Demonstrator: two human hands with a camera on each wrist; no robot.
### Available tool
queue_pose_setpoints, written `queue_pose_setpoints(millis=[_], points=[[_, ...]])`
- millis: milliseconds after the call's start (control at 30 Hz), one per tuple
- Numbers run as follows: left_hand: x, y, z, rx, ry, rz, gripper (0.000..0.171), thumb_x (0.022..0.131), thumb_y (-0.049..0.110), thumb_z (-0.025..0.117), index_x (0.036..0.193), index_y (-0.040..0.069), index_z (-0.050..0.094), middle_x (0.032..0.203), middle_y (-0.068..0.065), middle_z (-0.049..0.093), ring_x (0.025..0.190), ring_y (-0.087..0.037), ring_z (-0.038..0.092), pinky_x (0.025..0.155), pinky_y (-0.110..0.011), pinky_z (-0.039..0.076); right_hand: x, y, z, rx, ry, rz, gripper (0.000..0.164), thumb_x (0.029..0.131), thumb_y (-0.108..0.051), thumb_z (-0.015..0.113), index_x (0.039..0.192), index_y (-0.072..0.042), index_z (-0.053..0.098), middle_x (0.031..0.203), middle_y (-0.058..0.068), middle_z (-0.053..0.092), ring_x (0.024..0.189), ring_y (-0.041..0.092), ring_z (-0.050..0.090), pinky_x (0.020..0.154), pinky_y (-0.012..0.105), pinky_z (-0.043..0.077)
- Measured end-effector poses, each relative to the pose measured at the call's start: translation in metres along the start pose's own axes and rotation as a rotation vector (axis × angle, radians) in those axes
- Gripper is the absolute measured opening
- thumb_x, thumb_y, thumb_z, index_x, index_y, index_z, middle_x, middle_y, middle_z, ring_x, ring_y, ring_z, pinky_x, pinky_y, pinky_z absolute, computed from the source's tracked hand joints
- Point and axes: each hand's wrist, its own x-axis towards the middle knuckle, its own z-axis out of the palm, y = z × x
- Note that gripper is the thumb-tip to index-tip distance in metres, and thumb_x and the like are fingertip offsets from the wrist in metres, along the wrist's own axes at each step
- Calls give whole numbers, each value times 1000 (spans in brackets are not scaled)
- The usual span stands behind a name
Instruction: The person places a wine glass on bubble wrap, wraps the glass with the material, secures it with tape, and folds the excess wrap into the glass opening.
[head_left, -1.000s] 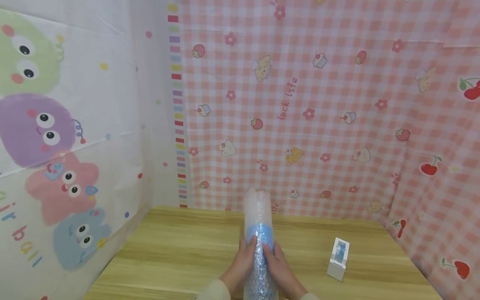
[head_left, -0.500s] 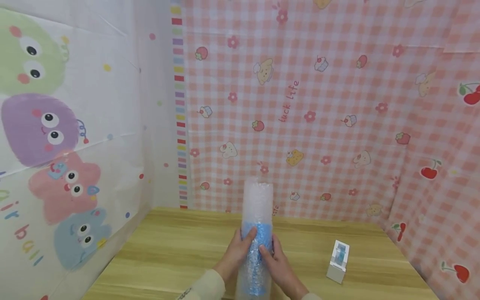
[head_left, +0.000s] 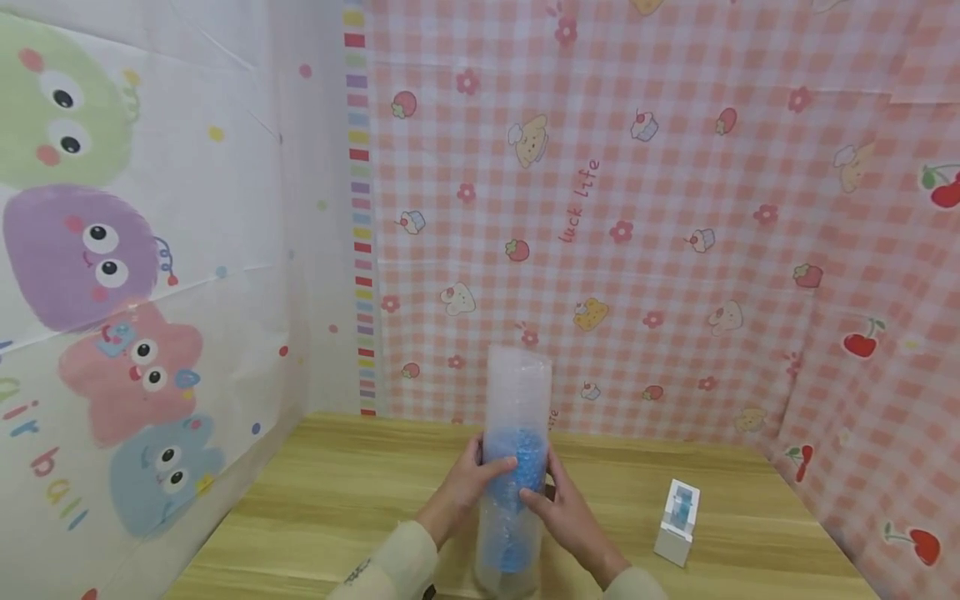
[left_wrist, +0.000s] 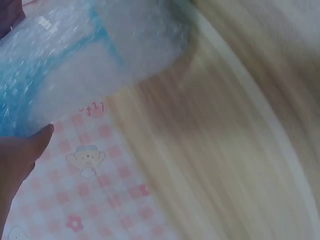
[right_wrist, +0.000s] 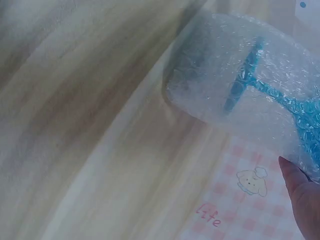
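A tall bundle of clear bubble wrap stands nearly upright over the table, with a blue object inside. Through the wrap in the right wrist view, the blue object narrows to a stem and ends in a flat crossbar shape; its exact kind stays blurred. My left hand grips the bundle from the left, thumb across its front. From the right, my right hand holds it too, its thumb slightly lower. The other fingers are mostly hidden behind the wrap. One left digit shows beside the wrap in the left wrist view.
A small white box with a light-blue piece on top sits on the wooden table to the right. Behind the table hangs a pink checked cloth. A white cloth with cartoon figures covers the left side.
The bundle has tipped more upright, its top end rising and its lower end coming into view. Both hands have kept hold of it, and the left forearm has swung outward to the left.
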Motion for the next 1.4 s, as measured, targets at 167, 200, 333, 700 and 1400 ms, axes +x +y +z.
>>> queue_pose_setpoints(millis=[167,200,333,700,1400], points=[[4,3,-2,-2,-22,25,89,88,29,71,155,5,18,150,-23,38,136,-41,39,113,-58,28,2,-7,-2,-37,34,7,81,99,-22,62,159,-8,9,157,25,23,135,50,36,99,56,46],[4,3,-2,-2,-27,29,89,88,28,71,156,7,17,151,-23,37,136,-41,38,113,-58,27,3,-8,-2,-46,39,11,79,100,-26,61,159,-8,10,158,24,22,137,50,34,101,57,45],[4,5,-2,7,-73,35,93,85,21,73,158,12,16,153,-21,35,137,-41,37,113,-58,27,6,-16,-3,-90,74,24,74,102,-40,54,158,-11,14,155,23,30,134,46,41,101,56,45],[6,19,-5,12,-238,29,78,99,38,59,159,14,16,155,-17,34,135,-34,42,110,-57,33,14,-37,-14,-156,138,83,73,93,-52,64,150,-14,37,136,15,55,113,30,60,89,49,54],[2,33,11,188,-101,92,48,94,30,69,131,0,59,122,-12,66,116,-30,60,102,-50,45,20,-43,-20,-352,438,46,50,84,-54,74,93,-5,70,86,3,70,77,17,64,66,34,54]])
